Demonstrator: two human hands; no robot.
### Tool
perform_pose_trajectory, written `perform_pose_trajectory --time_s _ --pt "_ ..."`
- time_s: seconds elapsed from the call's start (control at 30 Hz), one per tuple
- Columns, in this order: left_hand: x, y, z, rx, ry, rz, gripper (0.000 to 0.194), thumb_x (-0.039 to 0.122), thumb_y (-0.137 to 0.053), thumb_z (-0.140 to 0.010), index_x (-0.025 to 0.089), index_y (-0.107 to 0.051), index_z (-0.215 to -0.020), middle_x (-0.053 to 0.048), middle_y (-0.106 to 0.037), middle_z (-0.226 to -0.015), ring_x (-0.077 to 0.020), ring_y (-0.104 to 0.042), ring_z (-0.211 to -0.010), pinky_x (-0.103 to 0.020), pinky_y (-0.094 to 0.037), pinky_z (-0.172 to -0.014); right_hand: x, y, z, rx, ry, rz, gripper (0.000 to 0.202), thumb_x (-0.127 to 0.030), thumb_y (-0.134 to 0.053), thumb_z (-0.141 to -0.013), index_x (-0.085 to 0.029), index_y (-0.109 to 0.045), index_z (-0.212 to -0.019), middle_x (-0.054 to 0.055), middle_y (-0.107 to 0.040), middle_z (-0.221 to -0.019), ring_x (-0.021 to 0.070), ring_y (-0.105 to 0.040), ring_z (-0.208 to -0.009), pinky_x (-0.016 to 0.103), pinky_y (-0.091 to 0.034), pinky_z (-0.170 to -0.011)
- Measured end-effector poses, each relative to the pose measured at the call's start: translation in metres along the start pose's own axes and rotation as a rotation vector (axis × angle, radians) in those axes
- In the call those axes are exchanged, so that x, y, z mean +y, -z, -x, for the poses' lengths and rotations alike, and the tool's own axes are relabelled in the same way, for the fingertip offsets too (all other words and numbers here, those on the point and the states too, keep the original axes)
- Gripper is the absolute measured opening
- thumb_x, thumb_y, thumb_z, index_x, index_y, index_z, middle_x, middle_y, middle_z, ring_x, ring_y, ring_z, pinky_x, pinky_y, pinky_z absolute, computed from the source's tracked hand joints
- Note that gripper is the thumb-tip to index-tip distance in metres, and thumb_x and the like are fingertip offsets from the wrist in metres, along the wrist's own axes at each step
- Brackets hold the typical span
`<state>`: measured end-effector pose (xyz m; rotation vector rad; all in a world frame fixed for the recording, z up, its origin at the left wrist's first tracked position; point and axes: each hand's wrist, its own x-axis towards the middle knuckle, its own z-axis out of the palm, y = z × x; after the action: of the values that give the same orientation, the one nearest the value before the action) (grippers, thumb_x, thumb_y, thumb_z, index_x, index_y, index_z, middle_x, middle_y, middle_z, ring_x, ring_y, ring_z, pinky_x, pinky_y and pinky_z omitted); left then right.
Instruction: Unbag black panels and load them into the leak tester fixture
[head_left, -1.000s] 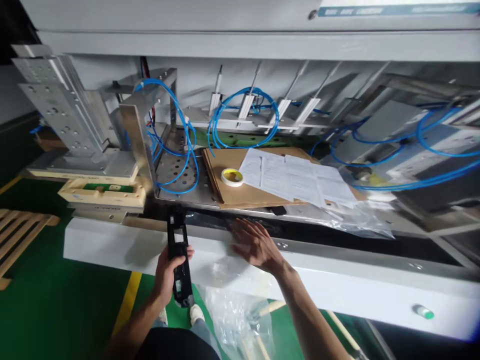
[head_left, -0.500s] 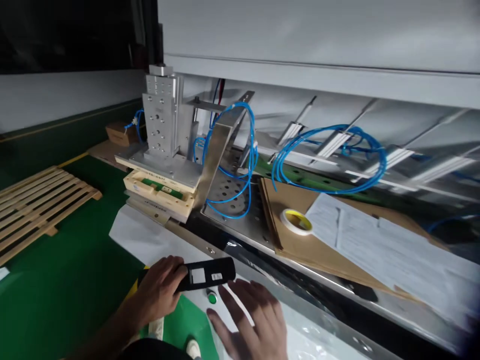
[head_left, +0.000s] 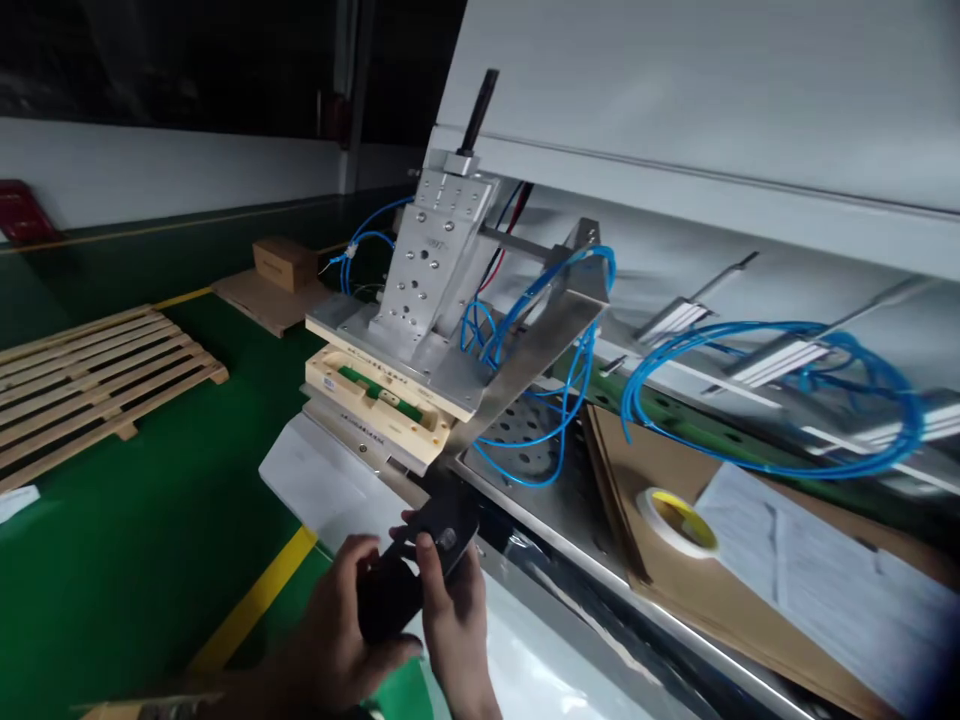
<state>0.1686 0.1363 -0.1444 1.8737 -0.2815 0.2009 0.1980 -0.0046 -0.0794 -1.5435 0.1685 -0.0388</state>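
Observation:
A black, elongated housing-like part [head_left: 388,600] is between my two hands, tilted, in the lower middle of the head view. It has a light rectangular opening, partly covered by fingers. My left hand [head_left: 337,625] grips the nearer end, thumb below and fingers over the side. Along the farther end, my right hand [head_left: 454,620] is closed, with its thumb on the upper face. Just beyond the part stands a metal press fixture [head_left: 431,270]. Under its plate is a cream-coloured block [head_left: 375,415] with a green insert. The hands and the fixture are apart.
A bent metal bracket [head_left: 536,355] and looped blue tubing [head_left: 772,330] are right of the fixture. A tape roll [head_left: 679,522] and paper sheets [head_left: 810,560] lie on cardboard. At left, a wooden pallet [head_left: 105,380] and a cardboard box [head_left: 285,262] are at floor level.
My right hand, earlier spread beside the black part, has closed on it. The part has turned to a steeper angle. The camera view has swung left and tilted.

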Motion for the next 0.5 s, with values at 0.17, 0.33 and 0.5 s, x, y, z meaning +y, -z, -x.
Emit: perform_pose_trajectory --time_s 0.17,0.33,0.5 --pt "0.004 0.03 -0.024 -0.404 0.37 0.556 0.048 0.043 -0.078 -0.086 0.019 -0.065 -0.125 -0.003 -0.069 -0.092 -0.0132 -0.061 -0.073 -0.024 -0.049 -0.066 -0.005 -0.002 -0.021 -0.245 0.033 0.169 0.064 -0.067 -0.064 -0.095 -0.02 -0.06 -0.138 0.016 -0.074 -0.127 0.0308 -0.072 -0.113 0.045 -0.064 -0.095" --pt "-0.007 0.025 -0.044 -0.057 0.508 0.798 0.051 0.05 -0.089 -0.074 0.017 -0.07 -0.107 -0.001 -0.068 -0.08 -0.012 -0.058 -0.064 -0.024 -0.047 -0.06 0.013 -0.011 -0.022 -0.253 0.364 0.482 0.09 -0.059 -0.073 -0.092 -0.023 -0.033 -0.165 0.018 -0.058 -0.153 0.0323 -0.059 -0.139 0.046 -0.056 -0.112" --pt "-0.015 0.03 -0.061 0.019 0.654 0.786 0.05 0.043 -0.097 -0.058 0.015 -0.073 -0.091 -0.003 -0.072 -0.076 -0.0166 -0.065 -0.069 -0.028 -0.052 -0.069 0.012 -0.014 -0.029 -0.355 0.372 0.791 0.102 -0.048 -0.082 -0.088 -0.026 -0.025 -0.169 0.018 -0.061 -0.15 0.0354 -0.069 -0.127 0.046 -0.064 -0.099"
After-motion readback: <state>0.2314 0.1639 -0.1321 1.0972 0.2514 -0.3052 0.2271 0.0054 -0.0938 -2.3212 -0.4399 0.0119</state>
